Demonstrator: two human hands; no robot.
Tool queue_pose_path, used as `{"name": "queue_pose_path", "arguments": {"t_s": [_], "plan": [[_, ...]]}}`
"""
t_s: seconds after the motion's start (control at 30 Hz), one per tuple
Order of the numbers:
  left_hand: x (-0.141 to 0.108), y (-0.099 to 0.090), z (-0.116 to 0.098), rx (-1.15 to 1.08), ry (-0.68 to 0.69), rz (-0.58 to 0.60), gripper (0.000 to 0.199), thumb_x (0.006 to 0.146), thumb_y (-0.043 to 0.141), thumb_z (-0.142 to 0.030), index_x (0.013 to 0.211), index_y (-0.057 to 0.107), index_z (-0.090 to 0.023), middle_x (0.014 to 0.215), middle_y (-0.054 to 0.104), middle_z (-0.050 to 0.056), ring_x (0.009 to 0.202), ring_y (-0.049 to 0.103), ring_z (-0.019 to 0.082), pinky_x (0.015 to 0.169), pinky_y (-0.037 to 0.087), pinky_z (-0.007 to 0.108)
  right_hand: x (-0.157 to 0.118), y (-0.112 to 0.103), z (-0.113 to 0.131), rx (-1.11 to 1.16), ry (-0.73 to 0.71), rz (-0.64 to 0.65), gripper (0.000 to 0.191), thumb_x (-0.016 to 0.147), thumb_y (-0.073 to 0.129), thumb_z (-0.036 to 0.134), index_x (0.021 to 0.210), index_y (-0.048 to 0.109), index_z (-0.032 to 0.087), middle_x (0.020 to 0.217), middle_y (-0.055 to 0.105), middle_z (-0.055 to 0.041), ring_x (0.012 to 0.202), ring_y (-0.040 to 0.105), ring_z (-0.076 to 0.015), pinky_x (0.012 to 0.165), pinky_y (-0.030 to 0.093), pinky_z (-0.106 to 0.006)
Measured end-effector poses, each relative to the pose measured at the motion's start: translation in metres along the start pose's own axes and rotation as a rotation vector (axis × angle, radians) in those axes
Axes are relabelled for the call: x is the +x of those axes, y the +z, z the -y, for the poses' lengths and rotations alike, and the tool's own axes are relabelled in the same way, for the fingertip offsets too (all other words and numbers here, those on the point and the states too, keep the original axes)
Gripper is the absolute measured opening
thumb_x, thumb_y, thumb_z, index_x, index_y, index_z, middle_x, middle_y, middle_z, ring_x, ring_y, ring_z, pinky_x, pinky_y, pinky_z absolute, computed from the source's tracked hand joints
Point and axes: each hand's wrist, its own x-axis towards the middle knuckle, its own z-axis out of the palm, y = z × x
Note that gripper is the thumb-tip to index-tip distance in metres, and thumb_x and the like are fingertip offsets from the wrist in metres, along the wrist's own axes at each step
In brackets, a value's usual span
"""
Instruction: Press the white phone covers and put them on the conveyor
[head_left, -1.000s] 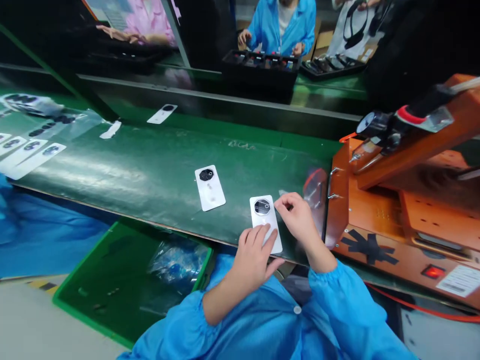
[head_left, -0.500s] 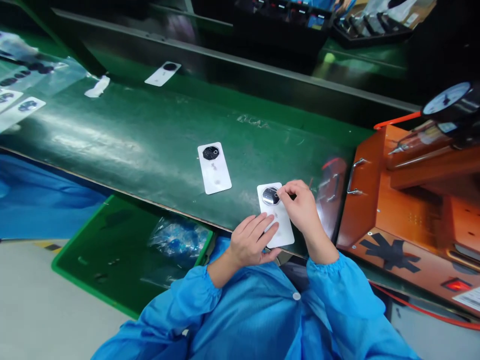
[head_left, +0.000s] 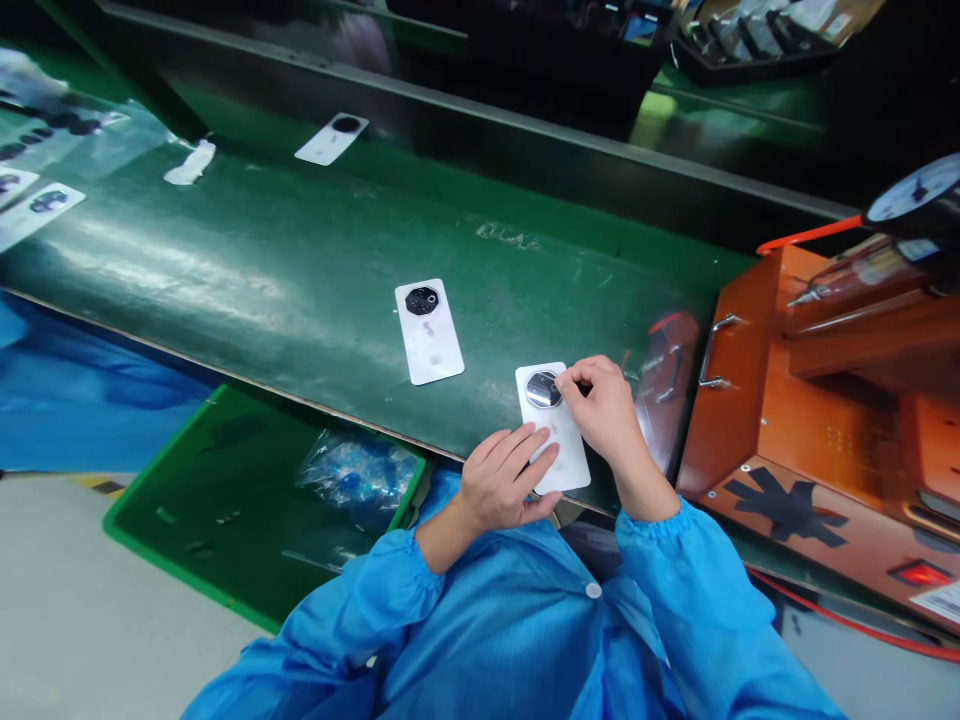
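Observation:
A white phone back cover with a round black camera area lies at the table's front edge, its top tipped slightly left. My left hand rests on its lower left part, fingers stretched out and thumb by the bottom edge. At the right rim of the shiny camera area, my right hand is closed in a pinch, thumb against index finger. Whatever is between those fingertips is too small to make out. Up and to the left lies a second white back cover, untouched, its camera area facing up.
Another back cover lies toward the table's rear, and more sit at far left near plastic bags. An orange machine with a gauge stands on the right. Below the table's front edge is a green bin containing clear plastic film.
The view has shifted slightly. Both hands keep nearly the same places on the back cover, the right still pinching at the camera rim.

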Motion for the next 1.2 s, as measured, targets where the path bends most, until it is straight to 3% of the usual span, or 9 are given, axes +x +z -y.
{"name": "queue_pose_path", "arguments": {"t_s": [0.23, 0.5, 0.63, 0.73, 0.87, 0.97, 1.1, 1.2], "plan": [[0.006, -0.004, -0.002, 0.061, 0.074, -0.133, 0.054, 0.093, 0.058, -0.055, 0.136, 0.065, -0.023, 0.137, 0.07, 0.01, 0.131, 0.064, 0.027, 0.104, 0.052, 0.042, -0.001, 0.004, -0.001, -0.057, -0.023, -0.027, 0.019, 0.09, 0.06, 0.031, 0.078, 0.073, 0.025, 0.099, 0.069, -0.0055, 0.1, 0.06, -0.0255, 0.094, 0.042, -0.044], [0.009, -0.007, -0.003, 0.056, 0.073, -0.139, 0.052, 0.092, 0.06, -0.053, 0.135, 0.065, -0.023, 0.134, 0.072, 0.009, 0.128, 0.066, 0.027, 0.102, 0.051, 0.042, -0.006, 0.004, 0.001, -0.156, -0.078, -0.089, 0.014, 0.089, 0.064, 0.027, 0.079, 0.074, 0.024, 0.097, 0.067, -0.0068, 0.099, 0.059, -0.0259, 0.09, 0.043, -0.042], [0.009, -0.007, -0.004, 0.057, 0.059, -0.131, 0.052, 0.091, 0.061, -0.052, 0.135, 0.066, -0.025, 0.134, 0.072, 0.008, 0.127, 0.067, 0.028, 0.102, 0.05, 0.043, -0.017, -0.005, 0.005, -0.301, -0.135, -0.136, 0.015, 0.092, 0.064, 0.03, 0.092, 0.077, 0.023, 0.104, 0.066, -0.0095, 0.102, 0.058, -0.0285, 0.089, 0.045, -0.044], [0.008, -0.009, -0.004, 0.062, 0.049, -0.111, 0.05, 0.092, 0.062, -0.049, 0.135, 0.066, -0.024, 0.134, 0.072, 0.009, 0.126, 0.067, 0.028, 0.103, 0.049, 0.045, -0.037, -0.017, 0.008, -0.282, -0.204, -0.136, 0.022, 0.096, 0.059, 0.031, 0.11, 0.074, 0.022, 0.109, 0.065, -0.0114, 0.104, 0.058, -0.0292, 0.09, 0.049, -0.046], [0.009, -0.014, -0.003, 0.053, 0.06, -0.076, 0.045, 0.094, 0.062, -0.048, 0.132, 0.068, -0.024, 0.134, 0.072, 0.01, 0.125, 0.068, 0.029, 0.105, 0.047, 0.046, -0.08, -0.028, 0.01, -0.148, -0.354, 0.039, 0.037, 0.093, 0.053, 0.022, 0.129, 0.063, 0.027, 0.12, 0.067, -0.0111, 0.109, 0.061, -0.0307, 0.092, 0.054, -0.05], [0.005, -0.018, -0.002, 0.069, 0.114, -0.05, 0.041, 0.095, 0.064, -0.039, 0.132, 0.066, -0.022, 0.134, 0.072, 0.011, 0.124, 0.068, 0.028, 0.107, 0.046, 0.045, -0.115, -0.025, 0.012, -0.155, -0.386, 0.121, 0.048, 0.087, 0.055, 0.016, 0.135, 0.058, 0.024, 0.129, 0.067, -0.0104, 0.113, 0.062, -0.0311, 0.094, 0.054, -0.052], [-0.007, -0.013, 0.019, 0.147, 0.187, -0.068, 0.06, 0.091, 0.067, -0.035, 0.149, 0.055, -0.023, 0.136, 0.07, 0.012, 0.115, 0.071, 0.029, 0.099, 0.048, 0.046, -0.141, -0.014, 0.013, -0.261, -0.405, 0.055, 0.037, 0.095, 0.056, 0.027, 0.131, 0.057, 0.018, 0.132, 0.067, -0.0084, 0.117, 0.061, -0.0247, 0.093, 0.053, -0.042], [-0.009, 0.001, 0.046, 0.155, 0.244, -0.083, 0.073, 0.086, 0.071, -0.038, 0.155, 0.049, -0.027, 0.134, 0.072, 0.011, 0.105, 0.072, 0.032, 0.08, 0.051, 0.043, -0.157, -0.01, 0.004, -0.379, -0.438, -0.012, 0.028, 0.102, 0.048, 0.032, 0.125, 0.06, 0.02, 0.137, 0.065, -0.003, 0.124, 0.057, -0.0184, 0.091, 0.051, -0.034]]}}
